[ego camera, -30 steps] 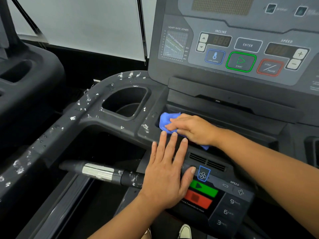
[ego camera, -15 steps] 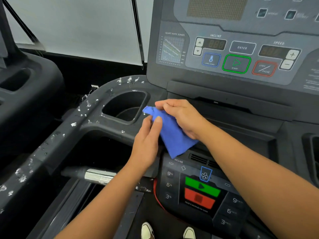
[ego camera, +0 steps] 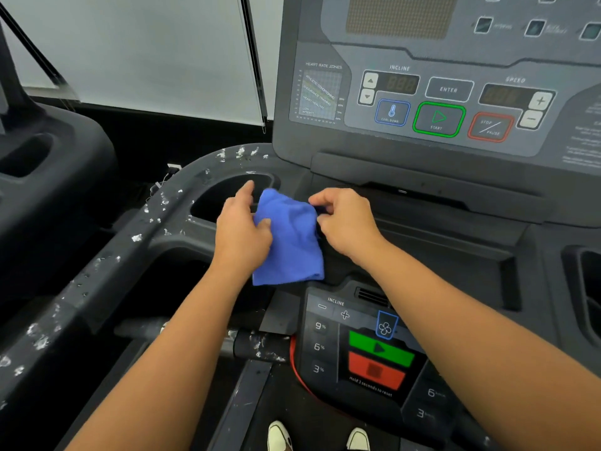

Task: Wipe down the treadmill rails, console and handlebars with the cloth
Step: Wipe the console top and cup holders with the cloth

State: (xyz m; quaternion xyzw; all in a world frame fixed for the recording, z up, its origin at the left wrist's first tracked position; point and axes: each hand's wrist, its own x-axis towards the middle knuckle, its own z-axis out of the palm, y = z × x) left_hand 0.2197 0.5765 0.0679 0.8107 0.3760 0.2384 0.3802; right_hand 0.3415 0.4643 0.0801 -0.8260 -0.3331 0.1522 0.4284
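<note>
A blue cloth point(ego camera: 289, 242) hangs between my two hands in front of the treadmill console point(ego camera: 439, 92). My left hand point(ego camera: 242, 232) grips its left edge, thumb on the fabric and index finger pointing up. My right hand point(ego camera: 344, 222) pinches the cloth's upper right corner with curled fingers. The cloth hangs just above the console's lower tray, beside the left cup holder point(ego camera: 227, 196). The left handrail point(ego camera: 107, 265), speckled with white flakes, curves down to the lower left. A short grip bar point(ego camera: 257, 346) with white flecks sits below my left forearm.
A lower control panel point(ego camera: 374, 356) with green and red buttons lies under my right forearm. Another machine point(ego camera: 48, 177) stands at the left. A white blind point(ego camera: 146, 53) covers the window behind. My shoes point(ego camera: 318, 437) show on the belt.
The cloth was lifted off the tray, where my right hand pressed it. My left hand left the lower panel and took the cloth's left edge. The cloth now hangs spread between both hands.
</note>
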